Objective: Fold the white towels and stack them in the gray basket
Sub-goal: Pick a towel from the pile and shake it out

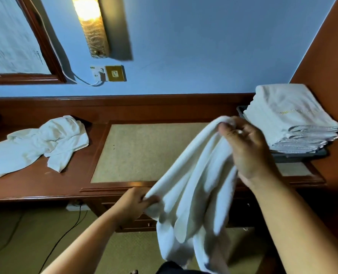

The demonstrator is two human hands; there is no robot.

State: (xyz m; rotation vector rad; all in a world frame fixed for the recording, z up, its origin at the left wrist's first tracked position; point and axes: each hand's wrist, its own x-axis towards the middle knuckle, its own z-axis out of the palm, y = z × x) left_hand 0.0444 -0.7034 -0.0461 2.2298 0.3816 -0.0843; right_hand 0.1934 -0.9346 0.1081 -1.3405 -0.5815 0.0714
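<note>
- Your only warm source is the wall lamp (91,26), upper left; its core is blown out to glare.
- It throws a hard, dark shadow on the blue wall (203,46) just to its right.
- The rest of your view is dim, with a cool blue cast over the wall and the folded stack (290,119).
- The desk (35,186) front and the floor (26,234) sit in deep shade; detail there is muddy.
- Motion blur smears the lower folds of the hanging towel (193,194); your right hand (245,149) is soft too.
- Wide-angle bend: the lamp and the mirror frame (43,36) lean near the borders.
</note>
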